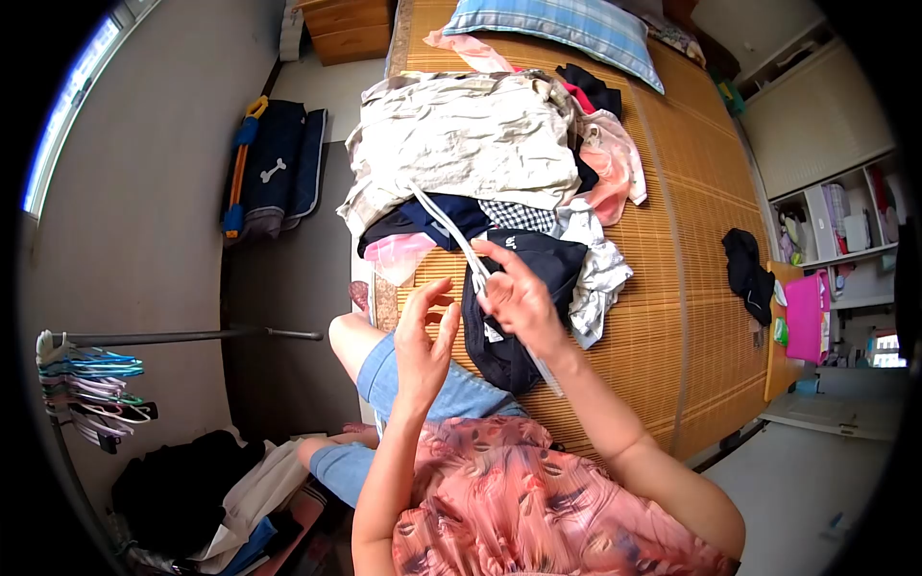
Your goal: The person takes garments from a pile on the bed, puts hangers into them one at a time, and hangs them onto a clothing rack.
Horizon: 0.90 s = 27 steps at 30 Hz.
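My right hand [521, 300] is closed around a slim white clothes hanger [444, 223], seen nearly edge-on. One end of it reaches over the clothes pile and the other sticks out below my wrist. To its left, my left hand [423, 336] is raised with fingers apart and slightly curled, holding nothing. Beneath the hands lies a dark navy garment [523, 254] on the bamboo mat. Beyond it, a cream wrinkled shirt [466, 134] covers the top of the pile. A white-grey patterned garment [597, 278] lies to the right.
A bamboo mat [663, 326] covers the bed. A blue plaid pillow [562, 34] lies at the far end, and a black garment [746, 274] at the right edge. Several hangers [96, 374] hang on a metal rack [192, 337] at left. Clothes [182, 485] are heaped below it.
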### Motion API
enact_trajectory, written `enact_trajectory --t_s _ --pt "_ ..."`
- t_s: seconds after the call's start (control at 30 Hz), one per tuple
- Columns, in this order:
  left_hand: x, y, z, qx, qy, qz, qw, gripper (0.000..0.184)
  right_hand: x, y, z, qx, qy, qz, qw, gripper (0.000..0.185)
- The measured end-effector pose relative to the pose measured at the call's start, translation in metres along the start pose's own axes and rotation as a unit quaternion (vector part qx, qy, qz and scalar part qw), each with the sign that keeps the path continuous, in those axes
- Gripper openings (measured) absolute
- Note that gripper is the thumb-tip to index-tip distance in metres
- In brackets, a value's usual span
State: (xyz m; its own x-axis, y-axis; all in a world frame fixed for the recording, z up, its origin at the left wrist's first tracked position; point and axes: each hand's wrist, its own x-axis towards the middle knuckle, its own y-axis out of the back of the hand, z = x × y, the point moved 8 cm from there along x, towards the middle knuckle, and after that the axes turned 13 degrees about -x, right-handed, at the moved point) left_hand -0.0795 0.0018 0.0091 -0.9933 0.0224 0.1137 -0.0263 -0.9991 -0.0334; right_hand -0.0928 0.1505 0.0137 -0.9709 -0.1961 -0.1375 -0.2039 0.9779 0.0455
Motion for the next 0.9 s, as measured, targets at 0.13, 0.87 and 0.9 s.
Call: enact_trajectory --t_s 0.13,0.87,0.9 --pt "0.006 -0.019 -0.034 -0.009 0.061 -0.029 0.998 0.020 0.038 0.067 -0.040 -0.384 0.202 0.175 0.884 0.017" --pt "0.001 -0.033 -0.114 -0.035 0.218 -0.083 0.972 0.020 0.100 0.314 0.209 -0.645 -0.162 0.203 0.718 0.020" --pt "-0.001 -0.031 -0.116 -0.037 0.219 -0.081 0.972 0.020 0.097 0.323 0.206 -0.566 -0.162 0.223 0.777 0.014"
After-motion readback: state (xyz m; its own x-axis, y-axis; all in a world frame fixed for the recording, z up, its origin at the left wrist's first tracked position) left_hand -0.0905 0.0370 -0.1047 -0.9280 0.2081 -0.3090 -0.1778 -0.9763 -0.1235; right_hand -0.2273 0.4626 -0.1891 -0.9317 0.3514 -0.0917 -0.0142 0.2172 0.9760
